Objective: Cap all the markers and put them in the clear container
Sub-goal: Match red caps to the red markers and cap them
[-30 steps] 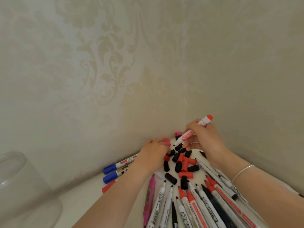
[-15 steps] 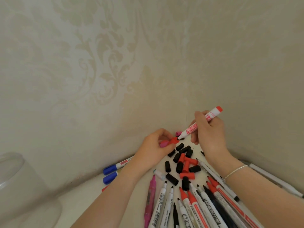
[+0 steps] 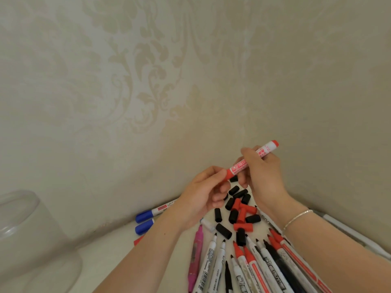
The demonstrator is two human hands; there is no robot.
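Your right hand [image 3: 264,172] grips the red whiteboard marker [image 3: 251,160] barrel, left hand [image 3: 203,191] pinches its red cap [image 3: 228,174]; press straight until seated, then carry to the clear container [image 3: 27,233] at 9 o'clock.

Near the left hand [image 3: 203,193] stood a clear glossy plastic container [image 3: 25,235]; below it, matt plastic caps [image 3: 241,216].

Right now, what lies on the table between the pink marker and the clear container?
In the head view, two blue-capped markers and a red end lie between the pink marker and clear container; the left forearm crosses there.
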